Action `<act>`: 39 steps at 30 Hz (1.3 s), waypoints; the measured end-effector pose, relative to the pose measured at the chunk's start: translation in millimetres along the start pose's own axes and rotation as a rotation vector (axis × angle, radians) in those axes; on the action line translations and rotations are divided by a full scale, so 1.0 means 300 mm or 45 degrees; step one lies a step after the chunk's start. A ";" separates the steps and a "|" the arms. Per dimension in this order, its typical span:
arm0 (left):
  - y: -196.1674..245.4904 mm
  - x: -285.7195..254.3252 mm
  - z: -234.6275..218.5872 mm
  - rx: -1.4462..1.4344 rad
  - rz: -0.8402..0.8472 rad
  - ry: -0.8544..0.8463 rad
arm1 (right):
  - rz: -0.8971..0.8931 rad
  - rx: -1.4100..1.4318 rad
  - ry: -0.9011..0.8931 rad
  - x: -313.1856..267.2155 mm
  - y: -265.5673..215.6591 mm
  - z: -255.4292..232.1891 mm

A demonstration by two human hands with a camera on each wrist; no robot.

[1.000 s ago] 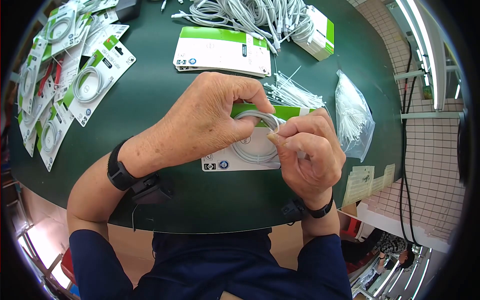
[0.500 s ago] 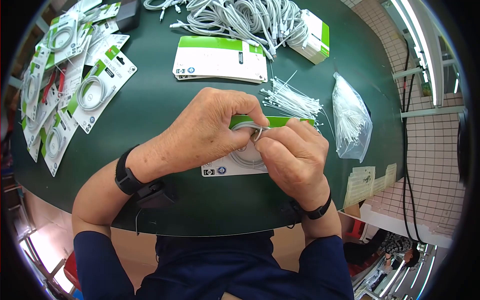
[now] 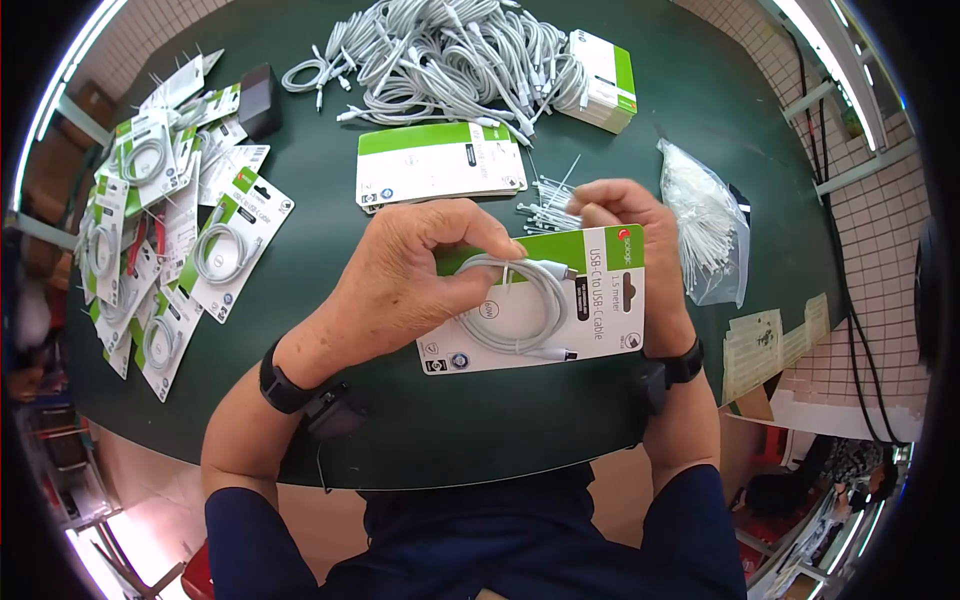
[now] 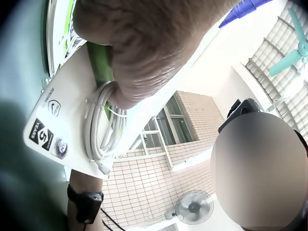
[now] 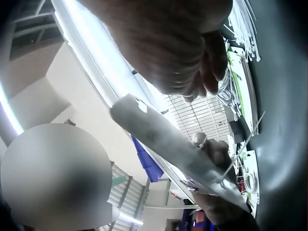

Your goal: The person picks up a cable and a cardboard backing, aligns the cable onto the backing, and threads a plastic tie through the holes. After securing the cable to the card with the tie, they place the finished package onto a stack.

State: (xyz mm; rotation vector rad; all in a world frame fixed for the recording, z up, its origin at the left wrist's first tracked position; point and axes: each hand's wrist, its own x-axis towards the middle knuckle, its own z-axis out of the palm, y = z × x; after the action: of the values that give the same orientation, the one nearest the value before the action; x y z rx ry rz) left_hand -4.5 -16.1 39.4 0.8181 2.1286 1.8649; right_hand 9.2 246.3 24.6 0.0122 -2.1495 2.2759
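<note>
My left hand (image 3: 425, 260) pinches a white-and-green USB-C cable card (image 3: 612, 320) together with the grey coiled cable (image 3: 548, 305) on its front. One cable tie (image 3: 506, 273) loops round the coil beside the left fingertips, and a second tie (image 3: 517, 346) crosses its lower part. Behind the card, a thin tie tail (image 5: 244, 148) sticks out in the right wrist view. My right hand (image 3: 664, 245) is past the card's right edge, partly hidden by it, with fingers loosely bent near the loose cable ties (image 3: 545, 217). Nothing shows between those fingers.
A stack of blank cards (image 3: 430, 172) lies ahead, with a heap of grey cables (image 3: 450, 60) and a card pack (image 3: 605, 85) beyond. Finished-looking carded cables (image 3: 240, 250) pile up at left, with red-handled pliers (image 3: 160, 235) among them. At right lies a bag of cable ties (image 3: 705, 225).
The right hand has let go of the tie at the coil and moved right and forward, behind the card. The left hand keeps its pinch, and the card's printed right half now shows.
</note>
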 end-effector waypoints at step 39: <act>0.048 -0.024 0.080 0.700 0.415 -0.271 | -0.745 -0.741 -0.244 0.019 0.069 0.044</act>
State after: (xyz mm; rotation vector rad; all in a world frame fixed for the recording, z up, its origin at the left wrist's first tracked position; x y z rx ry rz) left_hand 17.1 1.3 47.1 1.4779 2.5079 1.2237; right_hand 3.4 231.9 4.7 0.7603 -2.3881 1.3428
